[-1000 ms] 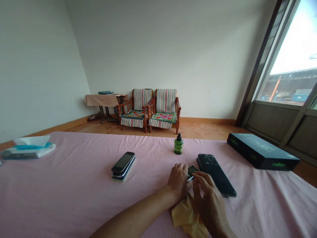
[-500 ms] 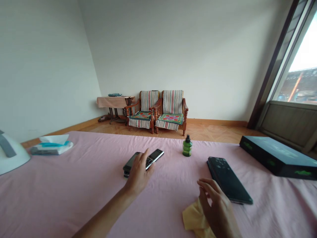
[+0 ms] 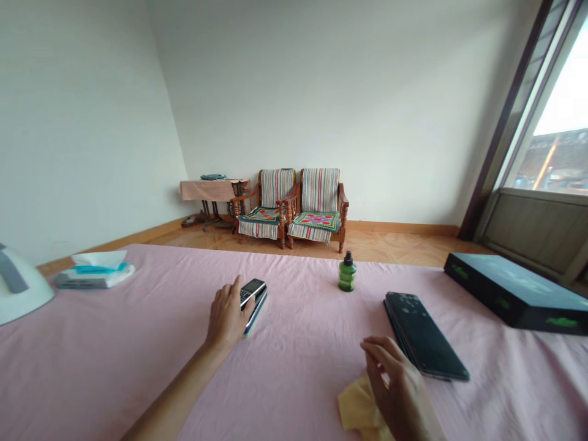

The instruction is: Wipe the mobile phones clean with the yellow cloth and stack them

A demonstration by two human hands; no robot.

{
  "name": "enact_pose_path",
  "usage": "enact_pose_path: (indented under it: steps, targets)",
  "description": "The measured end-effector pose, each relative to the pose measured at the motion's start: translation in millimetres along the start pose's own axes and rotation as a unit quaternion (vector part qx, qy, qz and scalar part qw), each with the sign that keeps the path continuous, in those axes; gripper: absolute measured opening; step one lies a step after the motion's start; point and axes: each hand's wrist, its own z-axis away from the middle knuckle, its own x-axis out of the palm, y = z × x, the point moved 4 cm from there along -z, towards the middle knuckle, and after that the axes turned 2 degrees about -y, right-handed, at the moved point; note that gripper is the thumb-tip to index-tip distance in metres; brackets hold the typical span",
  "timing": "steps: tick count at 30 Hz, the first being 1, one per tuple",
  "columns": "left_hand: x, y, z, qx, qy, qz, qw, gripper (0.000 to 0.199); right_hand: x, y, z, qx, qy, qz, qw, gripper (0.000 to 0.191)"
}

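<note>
My left hand [image 3: 228,312] grips a small keypad phone [image 3: 253,286] by its sides, thumb on the right edge. The phone lies on top of another device [image 3: 258,311], whose edge shows on the right. Over a yellow cloth [image 3: 361,405] is my right hand [image 3: 399,380], its fingers bent and thumb near the fingertips; whether it pinches anything is too small to tell. Just right of that hand, a large black phone [image 3: 422,334] rests on a stack of dark devices. A green bottle [image 3: 347,273] with a black cap stands upright between the two groups.
Pink cloth [image 3: 294,367] covers the table. At the left are a tissue pack [image 3: 95,271] and a white object [image 3: 22,285] with a grey part. A black box [image 3: 519,291] lies at the right. Two wooden chairs [image 3: 320,202] stand beyond the table.
My left hand has moved left with the keypad phone, which now lies over the other device rather than to its right. My right hand has barely shifted.
</note>
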Motion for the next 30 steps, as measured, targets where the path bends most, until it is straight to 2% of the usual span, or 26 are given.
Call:
enact_pose_path:
  steps: [8, 14, 16, 20, 30]
  targets:
    - [-1.9, 0, 6, 0.008, 0.001, 0.005, 1.000, 0.054, 1, 0, -1, 0.006, -0.008, 0.001, 1.000, 0.030]
    - [-10.4, -6, 22, 0.019, -0.010, 0.024, 0.999, 0.088, 4, 1, 0, 0.011, -0.006, -0.012, 1.000, 0.029]
    - [-11.5, -7, 28, 0.012, -0.022, 0.029, 0.999, 0.094, 5, 1, 1, 0.012, -0.008, -0.016, 1.000, 0.029]
    - [-9.8, -5, 34, -0.012, -0.043, 0.020, 0.999, 0.093, 8, 2, 2, 0.008, -0.017, -0.017, 1.000, 0.030]
    - [-11.0, -3, 35, -0.018, -0.053, 0.019, 0.998, 0.088, 10, 5, 4, -0.002, -0.015, -0.024, 1.000, 0.028]
